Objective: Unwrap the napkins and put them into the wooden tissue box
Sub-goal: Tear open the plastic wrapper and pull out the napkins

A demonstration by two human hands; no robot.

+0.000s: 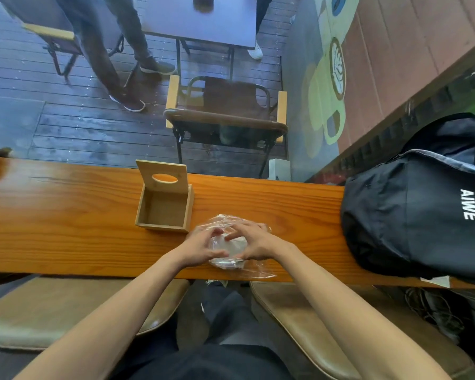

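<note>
A stack of white napkins in clear plastic wrap lies near the front edge of the wooden counter. My left hand grips the pack's left side and my right hand grips its right side, fingers on top. Loose wrap sticks out beyond my fingers and toward the counter's near edge. The wooden tissue box stands just up and left of my hands, apart from them. Its lid with an oval slot is swung up at the back, and nothing shows inside.
A black backpack lies on the counter's right end. Beyond the counter stand a chair, a table and a person's legs. Padded seats sit below the near edge.
</note>
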